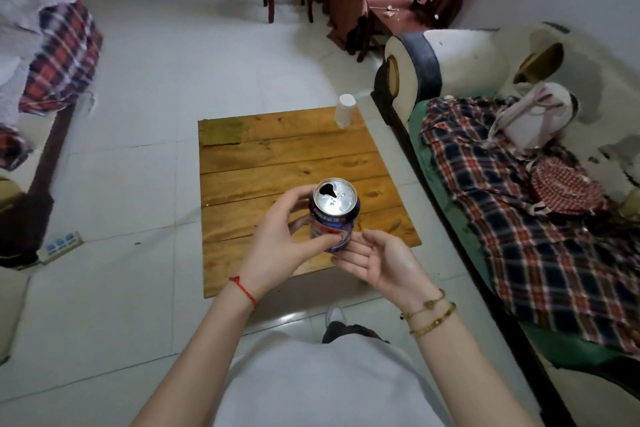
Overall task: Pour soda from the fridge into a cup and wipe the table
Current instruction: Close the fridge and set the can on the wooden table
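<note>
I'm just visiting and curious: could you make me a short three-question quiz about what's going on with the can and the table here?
1. True or false: the soda can is already open.
2. Which hand grips the can? A) left hand B) right hand C) neither
3. Where does the white cup stand on the wooden table?

Key
1. True: a dark opening shows in the lid.
2. A: the left hand's fingers curl round the can; the right hand lies palm up beside the can's base.
3. Upside down at the far right corner, apart from the can.
</note>
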The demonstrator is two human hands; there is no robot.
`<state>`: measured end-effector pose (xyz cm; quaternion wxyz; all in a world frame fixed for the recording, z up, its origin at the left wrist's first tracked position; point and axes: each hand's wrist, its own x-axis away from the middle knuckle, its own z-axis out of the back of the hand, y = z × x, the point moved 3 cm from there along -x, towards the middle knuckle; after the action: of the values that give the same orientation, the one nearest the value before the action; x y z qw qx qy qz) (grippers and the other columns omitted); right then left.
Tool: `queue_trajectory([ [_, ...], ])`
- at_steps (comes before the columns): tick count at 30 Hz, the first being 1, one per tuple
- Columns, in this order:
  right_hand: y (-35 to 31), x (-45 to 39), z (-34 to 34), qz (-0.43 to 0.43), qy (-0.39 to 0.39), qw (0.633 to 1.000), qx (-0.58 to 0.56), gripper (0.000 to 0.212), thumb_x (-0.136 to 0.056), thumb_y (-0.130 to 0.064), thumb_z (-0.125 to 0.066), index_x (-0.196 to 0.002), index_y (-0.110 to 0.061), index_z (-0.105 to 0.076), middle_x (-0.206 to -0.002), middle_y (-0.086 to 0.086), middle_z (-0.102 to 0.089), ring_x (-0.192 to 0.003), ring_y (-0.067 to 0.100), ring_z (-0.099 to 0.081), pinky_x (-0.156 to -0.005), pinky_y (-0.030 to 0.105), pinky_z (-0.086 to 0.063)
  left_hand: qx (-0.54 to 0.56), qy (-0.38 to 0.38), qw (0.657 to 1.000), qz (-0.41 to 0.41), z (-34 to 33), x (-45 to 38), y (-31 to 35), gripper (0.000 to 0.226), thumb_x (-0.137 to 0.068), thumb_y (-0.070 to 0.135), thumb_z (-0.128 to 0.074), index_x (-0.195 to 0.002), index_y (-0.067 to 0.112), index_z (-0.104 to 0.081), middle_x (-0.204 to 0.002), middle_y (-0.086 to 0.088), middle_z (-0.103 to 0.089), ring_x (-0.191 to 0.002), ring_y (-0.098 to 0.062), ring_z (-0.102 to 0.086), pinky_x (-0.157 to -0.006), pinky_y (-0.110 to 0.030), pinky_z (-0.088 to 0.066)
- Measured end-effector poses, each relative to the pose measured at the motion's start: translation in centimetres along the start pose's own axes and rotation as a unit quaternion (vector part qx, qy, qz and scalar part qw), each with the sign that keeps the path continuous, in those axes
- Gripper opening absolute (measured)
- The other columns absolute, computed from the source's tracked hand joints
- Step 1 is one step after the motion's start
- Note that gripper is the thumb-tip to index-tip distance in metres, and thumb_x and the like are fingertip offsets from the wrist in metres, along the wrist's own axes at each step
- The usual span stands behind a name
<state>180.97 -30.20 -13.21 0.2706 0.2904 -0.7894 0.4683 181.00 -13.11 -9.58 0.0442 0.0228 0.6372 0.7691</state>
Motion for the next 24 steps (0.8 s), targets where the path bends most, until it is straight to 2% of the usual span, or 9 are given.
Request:
queue_trajectory([
  [7, -8.6, -5.4, 3.9, -0.048, -0.032, 0.998, 0.032, 0.036, -0.102, -0.015, -0.034, -0.113, 0.009, -0.058, -0.105, 0.026, -0.07, -0.103, 0.036, -0.067, -0.084, 0.041, -0.057, 0.022, 0.041, 0.998, 0.036, -4.9, -7.8, 0.4, 0.07, -0.069, 0.008, -0.086, -0.13, 0.023, -0.056, -0.13, 0.013, -0.06, -0.124, -0.003, -0.054, -0.102, -0.023, -0.048],
  [13, -12.9, -9.9, 5.3, -0.079, -0.043, 0.994, 0.066, 0.036, -0.102, -0.017, -0.035, -0.114, 0.009, -0.057, -0.11, 0.027, -0.068, -0.104, 0.036, -0.067, -0.084, 0.041, -0.058, 0.003, 0.076, 0.995, 0.057, -6.3, -12.4, 0.0, 0.07, -0.07, 0.008, -0.086, -0.124, 0.039, -0.055, -0.13, 0.015, -0.057, -0.121, 0.0, -0.054, -0.097, -0.016, -0.048],
  [16, -14.0, -12.1, 5.5, -0.095, -0.039, 0.992, 0.073, 0.036, -0.103, -0.017, -0.035, -0.113, 0.008, -0.058, -0.104, 0.027, -0.07, -0.101, 0.035, -0.068, -0.083, 0.041, -0.058, -0.009, 0.063, 0.996, 0.068, -6.4, -14.2, -0.5, 0.069, -0.072, 0.006, -0.084, -0.128, 0.034, -0.055, -0.13, 0.015, -0.056, -0.122, 0.001, -0.052, -0.099, -0.016, -0.047],
  [20, -15.3, -15.1, 5.3, -0.11, -0.033, 0.991, 0.075, 0.034, -0.102, -0.016, -0.034, -0.11, 0.007, -0.058, -0.084, 0.02, -0.073, -0.095, 0.034, -0.069, -0.083, 0.042, -0.057, -0.029, 0.031, 0.996, 0.081, -5.9, -16.8, -1.4, 0.07, -0.075, 0.005, -0.082, -0.135, 0.026, -0.054, -0.133, 0.011, -0.055, -0.125, 0.003, -0.05, -0.1, -0.015, -0.045],
  [24, -16.7, -18.1, 5.3, -0.11, -0.026, 0.99, 0.085, 0.036, -0.102, -0.017, -0.035, -0.116, 0.008, -0.057, -0.096, 0.024, -0.072, -0.1, 0.035, -0.068, -0.087, 0.042, -0.056, -0.044, 0.023, 0.995, 0.086, -5.3, -19.9, -2.7, 0.072, -0.073, 0.009, -0.084, -0.135, 0.028, -0.054, -0.133, 0.015, -0.056, -0.121, 0.005, -0.052, -0.097, -0.014, -0.047],
])
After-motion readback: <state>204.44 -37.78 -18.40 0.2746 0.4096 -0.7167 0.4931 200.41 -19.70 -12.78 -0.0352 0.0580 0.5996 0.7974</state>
